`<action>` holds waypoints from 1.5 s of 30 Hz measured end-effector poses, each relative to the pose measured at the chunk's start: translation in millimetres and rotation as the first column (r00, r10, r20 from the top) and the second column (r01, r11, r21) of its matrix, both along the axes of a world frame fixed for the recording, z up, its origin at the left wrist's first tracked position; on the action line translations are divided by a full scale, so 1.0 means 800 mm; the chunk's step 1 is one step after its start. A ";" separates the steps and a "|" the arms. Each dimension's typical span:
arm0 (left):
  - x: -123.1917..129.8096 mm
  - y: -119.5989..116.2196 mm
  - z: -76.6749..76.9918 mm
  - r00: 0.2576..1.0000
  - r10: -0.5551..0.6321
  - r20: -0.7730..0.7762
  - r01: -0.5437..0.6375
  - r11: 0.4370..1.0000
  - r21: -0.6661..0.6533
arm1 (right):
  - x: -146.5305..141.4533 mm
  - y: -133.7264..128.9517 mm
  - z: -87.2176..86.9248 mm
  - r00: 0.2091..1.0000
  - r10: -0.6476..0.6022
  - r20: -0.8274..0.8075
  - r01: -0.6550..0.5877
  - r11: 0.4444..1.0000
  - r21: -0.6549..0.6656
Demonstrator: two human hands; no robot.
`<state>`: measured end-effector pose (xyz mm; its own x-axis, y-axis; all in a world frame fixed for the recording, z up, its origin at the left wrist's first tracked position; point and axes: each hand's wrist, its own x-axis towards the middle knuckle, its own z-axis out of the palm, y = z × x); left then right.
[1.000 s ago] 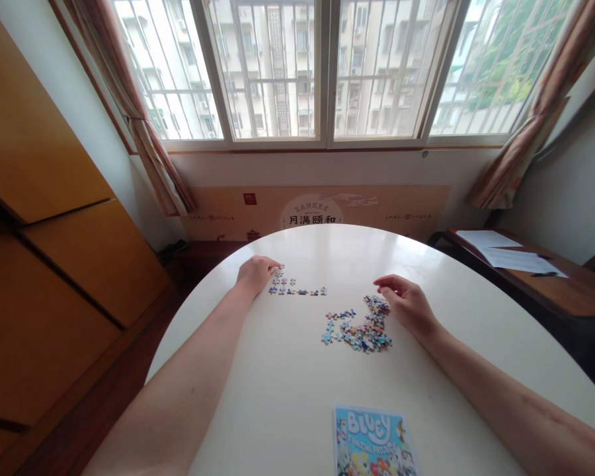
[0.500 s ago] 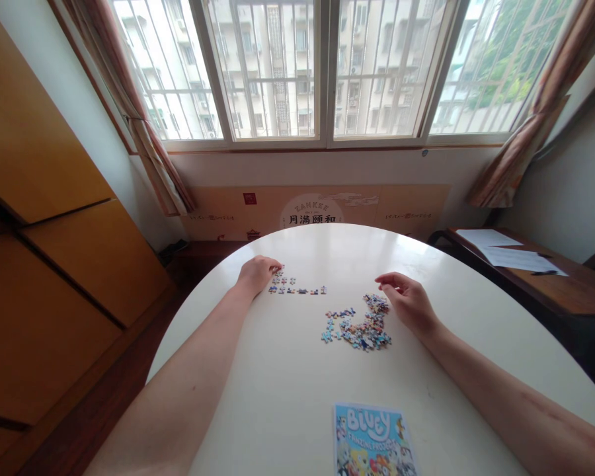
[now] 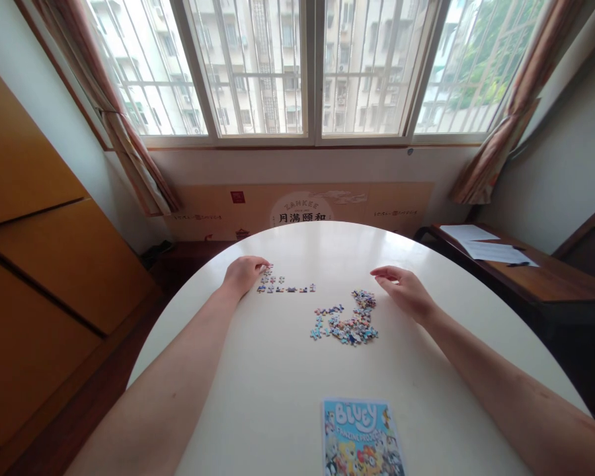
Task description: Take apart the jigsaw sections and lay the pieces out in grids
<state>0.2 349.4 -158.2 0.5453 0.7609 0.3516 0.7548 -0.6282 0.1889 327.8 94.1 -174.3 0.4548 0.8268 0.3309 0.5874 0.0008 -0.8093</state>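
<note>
Heap of small, flat, multicoloured jigsaw pieces (image 3: 353, 330), spread in a crescent, lay on the round, glossy white table (image 3: 258, 390), nearer to the right hand than to the left. From the right hand (image 3: 399, 288) it lay to the left and toward the body; its far tip sat just beside the thumb — apart from it, as far as the view showed. The crescent's long axis ran from that far tip toward the body, then bent leftward. A narrow gap separated right thumb and fingertips, with no piece visible between them. The left hand (image 3: 242, 274) reached the far end of a stepped group of small, dark-and-pale jigsaw pieces (image 3: 291, 289) set in short rows, the longest running left to right on the side nearest the body. Its thumb and forefinger were drawn together at the farthest piece; whether they gripped it or merely touched it could not be determined, since the fingers hid the contact. The group lay left of the heap and farther from the body. A blue, rectangular printed sheet or booklet with white lettering (image 3: 361, 439) lay nearest the body — well apart from both hands. White papers (image 3: 498, 252) rested on a brown wooden desk (image 3: 575, 277) at right.
</note>
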 end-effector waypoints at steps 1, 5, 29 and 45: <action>0.000 0.001 0.000 1.000 0.012 0.016 -0.012 1.000 0.006 | 0.001 -0.001 -0.001 0.998 0.021 0.057 -0.019 0.999 -0.039; -0.001 0.002 -0.001 0.995 0.052 0.090 -0.056 0.998 0.042 | -0.009 -0.005 0.000 0.952 0.141 0.272 -0.114 0.987 -0.110; -0.006 0.002 -0.001 0.982 0.103 0.156 -0.115 0.991 0.071 | -0.001 -0.011 0.010 0.940 0.141 0.310 -0.066 0.968 -0.241; -0.008 0.003 -0.001 0.983 0.110 0.147 -0.117 0.992 0.045 | 0.008 -0.010 -0.001 0.768 0.104 0.632 0.090 0.959 -0.269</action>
<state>-6.0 352.1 -158.7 0.3973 0.7931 0.4617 0.7892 -0.5520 0.2691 333.9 86.4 -175.0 0.2143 0.9276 0.3059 0.9642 -0.1510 -0.2178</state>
